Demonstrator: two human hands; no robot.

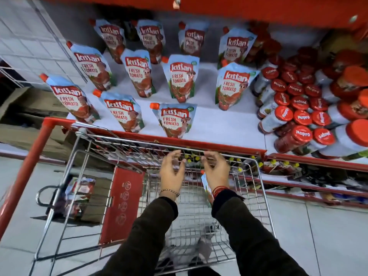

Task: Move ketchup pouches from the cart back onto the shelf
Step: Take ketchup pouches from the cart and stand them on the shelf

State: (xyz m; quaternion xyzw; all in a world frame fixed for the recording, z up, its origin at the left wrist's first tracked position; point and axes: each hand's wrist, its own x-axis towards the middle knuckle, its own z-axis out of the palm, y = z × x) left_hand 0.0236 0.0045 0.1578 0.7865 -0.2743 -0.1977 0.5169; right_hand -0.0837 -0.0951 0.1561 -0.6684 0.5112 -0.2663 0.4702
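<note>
Several Kissan ketchup pouches stand upright in rows on the white shelf (229,124), the nearest one (174,120) at the front edge. One more pouch (206,185) stands in the wire cart (264,196), mostly hidden behind my right wrist. My left hand (172,171) and my right hand (216,169) hover over the cart's far end, fingers spread and curled, holding nothing. The right hand is just above the cart pouch's top, not touching it as far as I can see.
Red-lidded Mapro jars (298,108) crowd the shelf's right side. A red shelf lip (199,143) runs just beyond the cart's far rim. A red cart flap (121,204) stands at the cart's left. Lower shelves (298,168) hold more goods. Another packet (79,194) lies low at left.
</note>
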